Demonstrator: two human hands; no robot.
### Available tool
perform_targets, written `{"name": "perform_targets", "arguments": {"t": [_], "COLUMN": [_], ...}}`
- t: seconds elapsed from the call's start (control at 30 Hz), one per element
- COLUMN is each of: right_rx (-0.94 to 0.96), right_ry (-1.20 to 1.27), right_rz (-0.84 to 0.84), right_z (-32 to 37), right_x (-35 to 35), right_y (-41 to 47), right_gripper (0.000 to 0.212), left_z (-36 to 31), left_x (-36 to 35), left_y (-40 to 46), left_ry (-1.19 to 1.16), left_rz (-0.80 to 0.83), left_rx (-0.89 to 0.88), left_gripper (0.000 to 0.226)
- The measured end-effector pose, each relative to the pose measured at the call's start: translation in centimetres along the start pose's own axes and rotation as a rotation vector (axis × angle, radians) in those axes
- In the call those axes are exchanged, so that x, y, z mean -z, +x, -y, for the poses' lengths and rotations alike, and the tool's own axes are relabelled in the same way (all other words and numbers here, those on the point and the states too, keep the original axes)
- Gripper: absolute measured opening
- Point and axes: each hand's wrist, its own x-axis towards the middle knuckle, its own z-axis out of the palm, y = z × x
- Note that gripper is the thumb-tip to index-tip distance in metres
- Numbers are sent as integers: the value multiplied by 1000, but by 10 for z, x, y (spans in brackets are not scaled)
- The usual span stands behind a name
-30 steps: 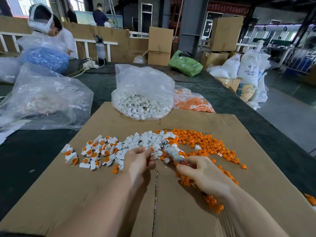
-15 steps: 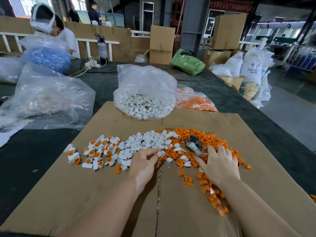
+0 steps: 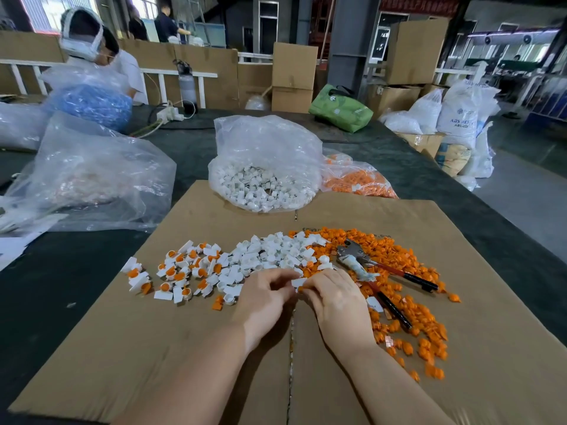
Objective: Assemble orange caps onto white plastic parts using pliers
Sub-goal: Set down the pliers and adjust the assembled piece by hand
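Observation:
My left hand (image 3: 264, 297) and my right hand (image 3: 334, 297) meet at the middle of the cardboard sheet (image 3: 190, 357). Between their fingertips sits a white plastic part (image 3: 298, 282), and my right fingers pinch an orange cap (image 3: 301, 289) against it. The pliers (image 3: 379, 273), with red and black handles, lie loose on the pile of orange caps (image 3: 411, 320) to the right of my hands. Loose white parts (image 3: 270, 254) are heaped just beyond my fingers. Several finished white parts with orange caps (image 3: 181, 271) lie at the left.
A clear bag of white parts (image 3: 264, 176) and a bag of orange caps (image 3: 356, 179) stand at the sheet's far edge. A big crumpled clear bag (image 3: 89, 176) lies left. Another person (image 3: 95, 47) works at the table's far left. Boxes and sacks fill the background.
My right hand has let go of the pliers, which now lie on the orange caps. It has picked up a cap and come left to meet my left hand at the white part.

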Motion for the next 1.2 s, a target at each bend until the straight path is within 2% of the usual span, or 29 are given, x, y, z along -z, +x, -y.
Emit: {"name": "perform_targets", "arguments": {"t": [0.13, 0.23, 0.37, 0.8, 1.07, 1.2], "right_rx": [2, -28, -81, 33, 79, 84], "right_ry": [19, 60, 98, 39, 52, 52], "right_rz": [-15, -26, -79, -3, -3, 8], "right_z": [1, 1, 0, 6, 7, 6], "right_x": [1, 3, 5, 7, 8, 9], "right_y": [0, -3, -6, -7, -5, -5], "right_gripper": [13, 11, 17, 14, 19, 19], "left_z": [0, -1, 2, 7, 5, 7], "left_x": [-6, -10, -9, -10, -12, -12], "left_y": [-7, -9, -10, -8, -12, -10], "left_ry": [194, 251, 262, 352, 452, 451], "left_rz": [48, -22, -50, -28, -6, -22], "left_rx": [-120, -201, -223, -266, -389, -372], "left_gripper": [35, 29, 32, 29, 19, 19]}}
